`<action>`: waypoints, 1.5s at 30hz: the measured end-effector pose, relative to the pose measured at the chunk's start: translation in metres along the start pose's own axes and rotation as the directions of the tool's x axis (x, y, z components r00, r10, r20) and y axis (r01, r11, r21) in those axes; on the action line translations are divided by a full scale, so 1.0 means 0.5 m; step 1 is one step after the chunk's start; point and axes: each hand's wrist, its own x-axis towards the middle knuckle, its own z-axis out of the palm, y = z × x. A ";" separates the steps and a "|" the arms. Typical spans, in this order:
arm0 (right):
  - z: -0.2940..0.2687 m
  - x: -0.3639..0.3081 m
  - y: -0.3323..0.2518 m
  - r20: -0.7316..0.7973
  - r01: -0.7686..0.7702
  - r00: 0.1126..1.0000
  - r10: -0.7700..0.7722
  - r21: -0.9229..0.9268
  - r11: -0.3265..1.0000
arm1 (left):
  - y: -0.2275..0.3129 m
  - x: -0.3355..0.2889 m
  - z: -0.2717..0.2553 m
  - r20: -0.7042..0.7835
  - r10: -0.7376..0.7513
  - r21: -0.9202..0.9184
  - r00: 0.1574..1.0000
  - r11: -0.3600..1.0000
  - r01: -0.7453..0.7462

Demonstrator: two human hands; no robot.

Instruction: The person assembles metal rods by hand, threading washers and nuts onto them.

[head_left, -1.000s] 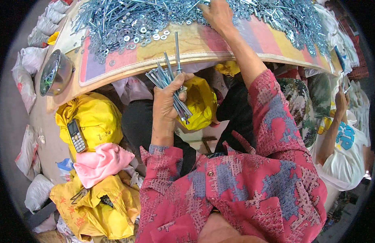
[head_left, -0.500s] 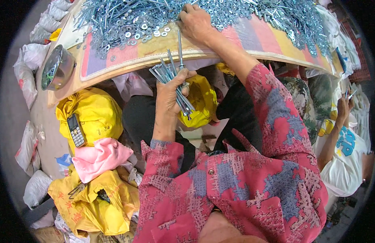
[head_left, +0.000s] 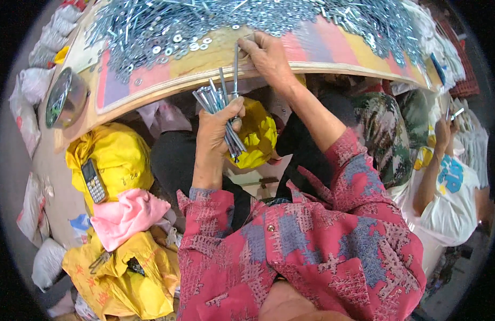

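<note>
My left hand is closed around a bundle of long metal bolts, held over the lap beyond the table's edge. One longer bolt stands upright out of this fist, above the rest. My right hand is at the tip of that bolt, thumb and fingertips pinched together. Whatever small piece lies between them is too small to make out. Loose flat washers and a wide pile of metal hardware lie on the table just past my fingers.
A striped cloth covers the table. At its left corner stands a metal bowl. Below hang an open yellow bag and a full yellow bag with a phone on it. A pink cloth lies nearer. A co-worker's arm is at right.
My right hand has come back from the hardware pile toward me, to the tip of the upright bolt. The left hand still grips the bundle; the whole view has shifted slightly.
</note>
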 end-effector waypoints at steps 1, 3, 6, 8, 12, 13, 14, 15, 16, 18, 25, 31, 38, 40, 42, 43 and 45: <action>-0.005 -0.008 -0.009 0.059 -0.108 0.993 0.098 0.195 0.975 | -0.002 0.001 0.006 0.016 -0.009 0.002 1.000 1.000 0.009; -0.018 -0.018 -0.019 0.089 -0.134 0.990 0.107 0.417 0.899 | 0.003 -0.002 0.017 0.042 -0.030 -0.034 0.999 0.999 0.031; -0.042 -0.024 -0.014 0.116 -0.265 0.962 0.248 0.625 0.735 | -0.010 0.012 0.020 0.123 -0.121 -0.052 0.985 0.990 0.128; -0.056 -0.024 -0.005 0.110 -0.278 0.952 0.286 0.702 0.656 | -0.019 0.012 0.037 0.136 -0.185 -0.074 0.973 0.978 0.196; -0.074 -0.040 -0.028 0.016 -0.179 0.978 0.206 0.565 0.806 | -0.031 0.015 0.034 0.166 -0.224 -0.105 0.960 0.964 0.243; -0.070 -0.037 -0.007 -0.012 -0.140 0.983 0.182 0.592 0.794 | -0.036 0.016 0.038 0.191 -0.229 -0.092 0.955 0.964 0.249; -0.072 -0.037 -0.011 -0.020 -0.168 0.974 0.225 0.604 0.779 | -0.038 0.015 0.039 0.206 -0.232 -0.101 0.951 0.961 0.257; -0.074 -0.037 -0.013 -0.025 -0.196 0.963 0.268 0.617 0.762 | -0.039 0.018 0.043 0.218 -0.236 -0.111 0.947 0.958 0.264; -0.075 -0.033 -0.002 -0.062 -0.203 0.949 0.310 0.632 0.748 | -0.038 0.024 0.051 0.219 -0.255 -0.168 0.942 0.941 0.294; -0.082 -0.030 0.014 -0.082 -0.196 0.944 0.318 0.637 0.746 | -0.048 0.030 0.066 0.209 -0.263 -0.153 0.942 0.943 0.297; -0.112 -0.034 0.006 -0.084 -0.106 0.980 0.180 0.547 0.830 | -0.061 0.044 0.083 0.225 -0.241 -0.096 0.944 0.959 0.268; -0.144 -0.078 -0.008 -0.184 0.315 0.929 -0.320 -0.058 0.947 | -0.051 0.054 0.086 0.094 -0.129 -0.024 0.987 0.991 0.132; -0.307 0.050 0.156 -0.267 0.132 0.896 -0.354 -0.602 0.788 | -0.043 0.052 0.114 0.080 -0.085 -0.030 0.993 0.996 0.088; -0.293 0.102 0.198 -0.178 -0.017 0.978 -0.111 -0.596 0.803 | -0.053 0.053 0.105 0.092 -0.101 -0.027 0.991 0.994 0.104; -0.277 0.120 0.210 -0.137 0.008 0.979 -0.148 -0.707 0.707 | -0.046 0.044 0.113 0.087 -0.090 -0.020 0.992 0.996 0.092; -0.273 0.128 0.216 -0.096 0.027 0.980 -0.176 -0.806 0.591 | -0.044 0.040 0.119 0.088 -0.085 -0.013 0.992 0.996 0.087; -0.272 0.135 0.210 -0.072 0.041 0.981 -0.180 -0.828 0.559 | -0.042 0.037 0.111 0.082 -0.082 -0.017 0.993 0.996 0.084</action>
